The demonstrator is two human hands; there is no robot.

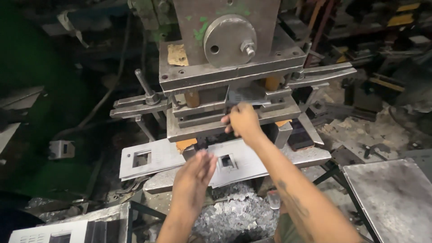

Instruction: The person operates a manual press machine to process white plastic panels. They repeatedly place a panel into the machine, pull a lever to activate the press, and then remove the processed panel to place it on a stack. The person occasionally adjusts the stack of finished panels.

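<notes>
Feeding: right hand [243, 120] is pinching a thin grey perforated metal sheet [246, 94] into the slot of the press die [231, 96], fingers closed on its near edge. Left hand [195, 173] is hovering open and blurred over stacked punched plates [155, 158], gripping nothing. Sheet is best seated flat and square, fingers kept outside the steel blocks. Jagged scrap chips [236, 213] are heaping below

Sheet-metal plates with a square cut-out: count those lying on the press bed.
2: one plate left of the left hand, one plate under the right hand's forearm. Stacked ones may be hidden.
</notes>
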